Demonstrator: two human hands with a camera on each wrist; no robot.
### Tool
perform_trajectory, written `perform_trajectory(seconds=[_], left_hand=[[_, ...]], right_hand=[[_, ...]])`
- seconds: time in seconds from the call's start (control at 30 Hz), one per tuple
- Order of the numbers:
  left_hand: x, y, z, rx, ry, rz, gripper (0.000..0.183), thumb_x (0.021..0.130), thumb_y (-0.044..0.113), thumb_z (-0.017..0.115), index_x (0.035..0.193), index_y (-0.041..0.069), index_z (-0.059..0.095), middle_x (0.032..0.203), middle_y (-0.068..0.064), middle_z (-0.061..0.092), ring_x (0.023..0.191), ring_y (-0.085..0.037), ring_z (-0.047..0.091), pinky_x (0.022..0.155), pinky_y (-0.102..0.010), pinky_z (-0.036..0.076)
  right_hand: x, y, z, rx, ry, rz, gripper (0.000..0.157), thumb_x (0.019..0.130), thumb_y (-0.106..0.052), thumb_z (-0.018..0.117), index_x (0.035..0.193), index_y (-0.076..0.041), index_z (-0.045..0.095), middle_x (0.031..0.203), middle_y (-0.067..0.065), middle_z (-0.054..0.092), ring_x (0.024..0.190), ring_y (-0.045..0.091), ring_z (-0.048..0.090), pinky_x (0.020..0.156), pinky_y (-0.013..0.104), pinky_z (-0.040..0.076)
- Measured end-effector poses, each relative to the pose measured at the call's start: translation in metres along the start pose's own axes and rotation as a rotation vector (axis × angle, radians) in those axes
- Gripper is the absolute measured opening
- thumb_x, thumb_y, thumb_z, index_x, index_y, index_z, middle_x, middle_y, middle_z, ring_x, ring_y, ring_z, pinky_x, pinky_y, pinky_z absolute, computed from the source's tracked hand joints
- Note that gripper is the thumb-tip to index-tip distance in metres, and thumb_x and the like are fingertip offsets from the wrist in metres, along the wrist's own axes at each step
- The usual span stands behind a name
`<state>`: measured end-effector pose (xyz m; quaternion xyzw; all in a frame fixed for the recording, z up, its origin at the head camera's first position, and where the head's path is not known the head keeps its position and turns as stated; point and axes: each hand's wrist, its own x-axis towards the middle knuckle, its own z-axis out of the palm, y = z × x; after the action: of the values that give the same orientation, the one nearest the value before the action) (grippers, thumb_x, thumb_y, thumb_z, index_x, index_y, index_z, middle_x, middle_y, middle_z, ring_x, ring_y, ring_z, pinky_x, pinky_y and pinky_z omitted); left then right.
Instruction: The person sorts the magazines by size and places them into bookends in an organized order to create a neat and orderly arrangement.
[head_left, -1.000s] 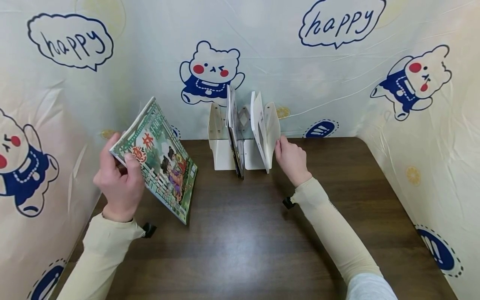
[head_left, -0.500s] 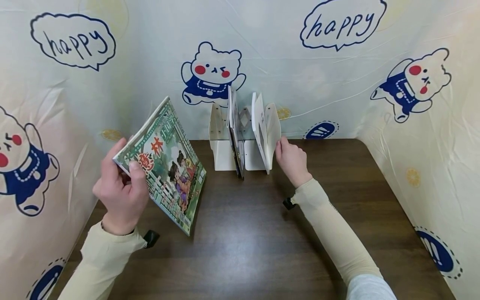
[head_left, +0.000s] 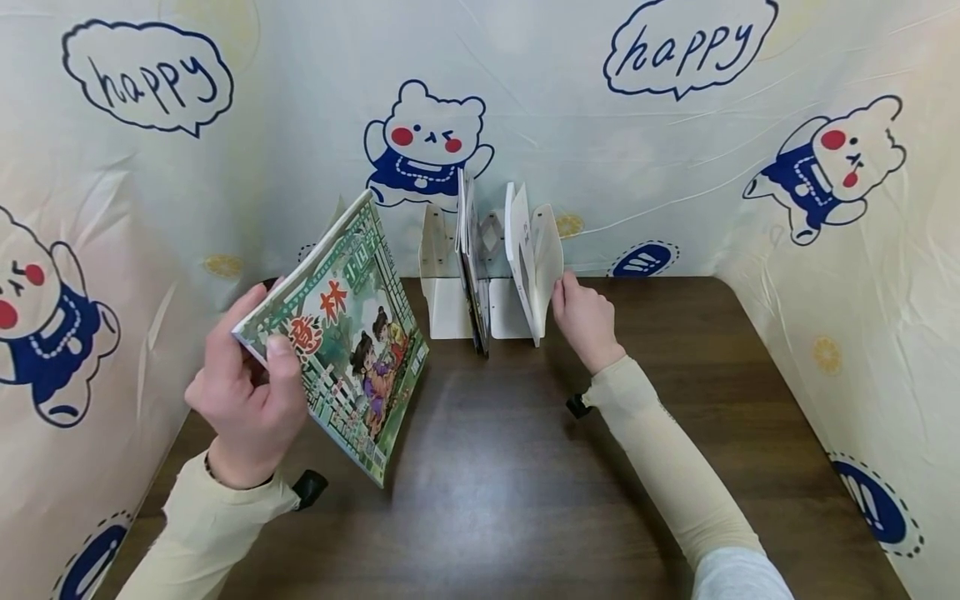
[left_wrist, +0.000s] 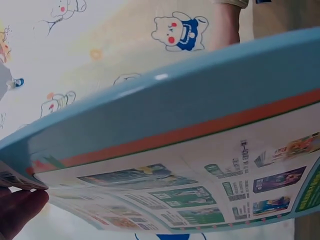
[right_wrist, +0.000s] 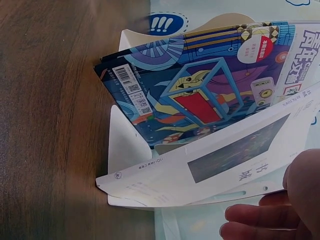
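Note:
My left hand holds a green-covered magazine by its upper left corner, thumb on the front cover and fingers behind. The magazine is tilted above the table, left of a white book rack. In the left wrist view the magazine's pale blue spine edge and a printed page fill much of the frame. My right hand pinches the edge of the rack's right end panel. Inside the rack lean a white book against the right side and thin magazines near the middle.
The brown wooden table runs up to a pale cloth backdrop printed with bears, which also hangs at both sides. The rack stands near the table's back edge, with a gap between the magazines and the white book.
My left hand has carried the green magazine to the right and slightly toward me, closer to the rack. My right hand stays at the rack's end panel.

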<state>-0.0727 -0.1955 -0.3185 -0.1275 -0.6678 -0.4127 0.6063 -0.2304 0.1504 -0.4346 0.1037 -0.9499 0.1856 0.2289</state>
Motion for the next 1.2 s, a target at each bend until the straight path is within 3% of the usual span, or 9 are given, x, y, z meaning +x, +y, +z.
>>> perform_trajectory(seconds=[0.23,0.43,0.67,1.0,1.2], left_hand=[[0.0,0.007,0.004,-0.054,-0.002,0.02,0.043,0.091,0.025,0.062,0.106,-0.015,0.068,0.077,-0.028,0.071,0.057,-0.002,0.055,0.055,-0.008,0.034],[-0.001,0.014,0.008,-0.109,-0.053,0.051,0.048,0.097,0.029,0.062,0.109,-0.017,0.065,0.084,-0.029,0.073,0.062,-0.007,0.062,0.057,-0.009,0.039],[-0.003,0.013,0.019,-0.124,-0.11,0.057,0.048,0.098,0.029,0.058,0.111,-0.017,0.063,0.084,-0.028,0.072,0.05,-0.018,0.054,0.047,-0.015,0.033],[-0.009,-0.018,0.043,-0.082,-0.178,0.062,0.045,0.096,0.024,0.055,0.122,-0.011,0.064,0.103,-0.024,0.076,0.049,-0.026,0.055,0.045,-0.02,0.033],[-0.013,-0.034,0.061,-0.082,-0.196,0.041,0.044,0.093,0.018,0.053,0.126,-0.008,0.065,0.111,-0.018,0.077,0.048,-0.023,0.055,0.047,-0.022,0.036]], right_hand=[[0.0,0.0,0.001,-0.002,0.0,0.003,0.028,0.11,-0.022,0.046,0.092,-0.002,0.054,0.058,0.015,0.051,0.052,0.04,0.06,0.044,0.052,0.046],[0.0,0.0,-0.001,0.001,0.005,0.005,0.027,0.109,-0.022,0.047,0.092,-0.002,0.054,0.058,0.015,0.052,0.052,0.041,0.06,0.045,0.053,0.046],[-0.001,0.0,0.0,0.003,-0.002,0.01,0.026,0.109,-0.021,0.047,0.092,-0.002,0.054,0.059,0.016,0.053,0.053,0.042,0.061,0.045,0.054,0.047],[-0.001,0.0,0.0,0.002,-0.003,0.013,0.026,0.109,-0.022,0.047,0.093,-0.002,0.054,0.059,0.015,0.054,0.052,0.04,0.061,0.045,0.053,0.047],[-0.001,-0.001,0.002,0.0,-0.003,0.017,0.027,0.109,-0.023,0.046,0.093,-0.002,0.054,0.06,0.017,0.055,0.053,0.042,0.061,0.046,0.054,0.047]])
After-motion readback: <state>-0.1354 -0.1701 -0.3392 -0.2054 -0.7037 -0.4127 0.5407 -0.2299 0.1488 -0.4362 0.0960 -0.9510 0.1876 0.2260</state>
